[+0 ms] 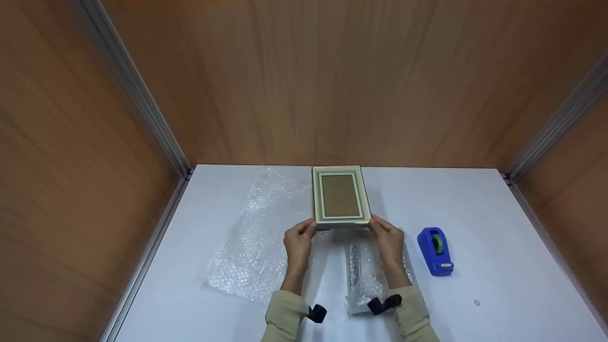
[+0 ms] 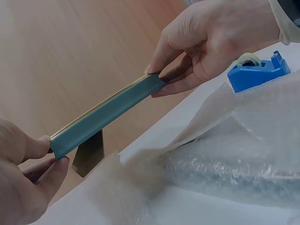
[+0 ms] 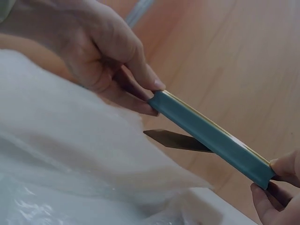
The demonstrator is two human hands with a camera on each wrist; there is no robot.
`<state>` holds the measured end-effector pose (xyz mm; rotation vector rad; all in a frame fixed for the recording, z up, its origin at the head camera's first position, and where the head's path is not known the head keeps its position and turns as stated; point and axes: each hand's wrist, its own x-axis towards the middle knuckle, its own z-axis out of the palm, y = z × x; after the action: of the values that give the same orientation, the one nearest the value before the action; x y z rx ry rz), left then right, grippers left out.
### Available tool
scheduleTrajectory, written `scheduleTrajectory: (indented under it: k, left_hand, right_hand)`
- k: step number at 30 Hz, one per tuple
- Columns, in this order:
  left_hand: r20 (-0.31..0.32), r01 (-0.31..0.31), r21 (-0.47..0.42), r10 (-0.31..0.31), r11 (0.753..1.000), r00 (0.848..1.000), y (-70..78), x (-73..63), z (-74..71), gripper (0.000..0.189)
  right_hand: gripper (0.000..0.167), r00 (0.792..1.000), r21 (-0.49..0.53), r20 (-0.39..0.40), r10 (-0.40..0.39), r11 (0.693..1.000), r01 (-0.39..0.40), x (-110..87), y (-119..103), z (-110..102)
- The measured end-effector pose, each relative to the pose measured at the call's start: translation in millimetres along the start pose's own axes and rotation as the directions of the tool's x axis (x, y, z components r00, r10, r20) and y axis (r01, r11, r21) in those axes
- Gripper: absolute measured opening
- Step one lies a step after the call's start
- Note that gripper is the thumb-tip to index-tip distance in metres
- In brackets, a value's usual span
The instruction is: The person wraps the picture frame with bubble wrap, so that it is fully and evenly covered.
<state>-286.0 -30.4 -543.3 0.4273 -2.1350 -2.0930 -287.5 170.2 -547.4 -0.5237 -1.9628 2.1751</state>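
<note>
A picture frame (image 1: 340, 194) with a pale gold border and a brown centre is held up over the table. My left hand (image 1: 299, 242) pinches its near left corner between thumb and fingers. At the near right corner, my right hand (image 1: 390, 240) pinches it the same way. Both wrist views show the frame's green edge (image 2: 105, 116) stretched between the hands, with a dark stand flap (image 3: 178, 140) sticking out from its back. Below the right hand lies a bubble-wrapped package (image 1: 365, 278); its contents are partly hidden by the wrap and the forearm.
A sheet of bubble wrap (image 1: 256, 237) spreads over the left of the white table (image 1: 479, 204). A blue tape dispenser (image 1: 435, 251) stands right of the package. Nearer the front lies a small clear round piece (image 1: 477, 302). Wooden panels (image 1: 332, 80) enclose the back and sides.
</note>
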Motion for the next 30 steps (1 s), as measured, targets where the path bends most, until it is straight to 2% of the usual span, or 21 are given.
scheduleTrajectory:
  k: [5, 10, 15, 17, 23, 26, 30]
  left_hand:
    - [-0.072, -0.03, 0.018, 0.031, 0.999, 0.997, -7.5, -7.8, -17.1, 0.018]
    - [-0.125, -0.027, 0.035, 0.032, 0.999, 0.992, -16.6, -14.4, -35.0, 0.019]
    - [-0.172, -0.026, 0.025, 0.03, 0.999, 0.985, -26.7, -17.1, -48.7, 0.02]
    - [-0.189, -0.027, 0.03, 0.033, 0.999, 0.981, -29.4, -18.1, -52.9, 0.02]
    - [-0.232, -0.011, 0.064, 0.026, 0.998, 0.972, -35.4, -20.1, -62.9, 0.02]
    - [-0.255, -0.01, 0.084, 0.031, 0.996, 0.966, -38.1, -19.1, -67.0, 0.02]
    - [-0.267, -0.007, 0.064, 0.024, 0.998, 0.963, -42.4, -17.9, -72.0, 0.021]
  right_hand:
    - [0.033, 1.0, -0.044, 0.014, -0.015, 0.999, 0.016, -8.3, 8, 13]
    - [0.032, 0.997, -0.042, 0.065, -0.03, 0.999, 0.033, -17.8, 16, 26]
    - [0.031, 0.998, -0.129, 0.068, -0.018, 0.991, 0.026, -22.9, 22, 39]
    - [0.03, 0.997, -0.121, 0.072, -0.006, 0.993, 0.015, -24.1, 25, 44]
    - [0.031, 0.996, -0.012, 0.088, -0.007, 1.0, 0.008, -25.5, 31, 56]
    - [0.03, 0.996, -0.02, 0.089, -0.003, 1.0, 0.005, -26.3, 34, 61]
    - [0.029, 0.995, -0.042, 0.098, 0.008, 0.999, -0.004, -26.9, 39, 68]
